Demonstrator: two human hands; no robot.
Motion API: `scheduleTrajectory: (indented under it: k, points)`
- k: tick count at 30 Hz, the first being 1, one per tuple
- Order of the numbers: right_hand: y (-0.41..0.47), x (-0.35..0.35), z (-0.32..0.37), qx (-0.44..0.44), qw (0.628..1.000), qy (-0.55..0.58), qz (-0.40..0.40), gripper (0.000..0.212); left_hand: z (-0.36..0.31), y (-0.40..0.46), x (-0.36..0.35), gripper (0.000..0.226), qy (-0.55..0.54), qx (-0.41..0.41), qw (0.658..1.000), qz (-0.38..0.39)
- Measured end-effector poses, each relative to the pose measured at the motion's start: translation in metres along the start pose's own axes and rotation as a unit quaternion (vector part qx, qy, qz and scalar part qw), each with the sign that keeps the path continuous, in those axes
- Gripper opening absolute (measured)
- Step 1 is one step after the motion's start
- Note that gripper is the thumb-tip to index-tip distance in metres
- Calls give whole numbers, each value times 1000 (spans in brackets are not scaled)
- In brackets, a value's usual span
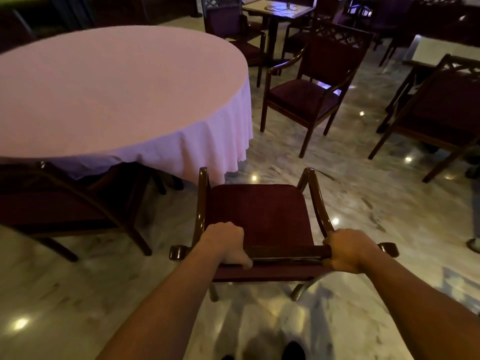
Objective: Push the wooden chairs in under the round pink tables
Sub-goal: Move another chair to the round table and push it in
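Note:
A wooden armchair (257, 214) with a dark red seat stands right in front of me, its seat facing the round table. My left hand (225, 244) grips the left end of its top back rail. My right hand (346, 252) grips the right end of the same rail. The round table with a pink cloth (109, 94) fills the upper left; the chair's front stands just off the cloth's hanging edge, to the right of the table's near side. Another wooden chair (59, 203) sits at the left, partly under the cloth.
A third armchair (309, 92) stands free on the marble floor at the right of the table. More dark chairs (439, 113) and a small square table (280, 10) crowd the back and right. A person's shoe (474, 244) shows at the right edge.

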State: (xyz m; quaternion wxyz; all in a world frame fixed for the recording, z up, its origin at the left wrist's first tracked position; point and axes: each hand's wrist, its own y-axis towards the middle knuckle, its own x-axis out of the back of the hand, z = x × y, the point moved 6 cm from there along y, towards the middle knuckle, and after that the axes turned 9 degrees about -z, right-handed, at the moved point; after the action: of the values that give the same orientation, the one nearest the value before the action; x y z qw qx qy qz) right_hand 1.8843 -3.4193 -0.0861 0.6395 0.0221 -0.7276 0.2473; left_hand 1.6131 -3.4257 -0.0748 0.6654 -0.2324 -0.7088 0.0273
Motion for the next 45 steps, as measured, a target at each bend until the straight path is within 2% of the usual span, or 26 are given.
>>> scheduleTrajectory:
  k: [3, 6, 12, 18, 23, 33, 40, 45]
  points:
    - [4, 1, -8, 13, 1000, -18, -4, 32, -5, 5, 2, 51, 3, -9, 1000, -5]
    - [10, 2, -22, 22, 999, -23, 1, 28, -12, 11, 0, 51, 11, -15, 999, -44]
    - [34, 7, -76, 25, 1000, -18, 2, 28, -45, 33, 3, 50, -9, 22, 993, -116]
    - [66, 16, -132, 95, 994, -43, -19, 27, -81, 71, 13, 49, -17, 79, 991, -106]
    - [100, 26, -176, 151, 987, -32, -37, 30, -106, 107, 21, 63, -43, 125, 987, -95]
    - [170, 39, -238, 224, 974, -31, -33, 33, -134, 164, 39, 52, -101, 208, 969, -88]
    - [225, 58, -289, 233, 971, -21, -42, 30, -154, 218, 60, 40, -121, 252, 955, -94]
    - [261, 74, -317, 253, 967, -18, -29, 31, -167, 251, 74, 43, -112, 284, 948, -87]
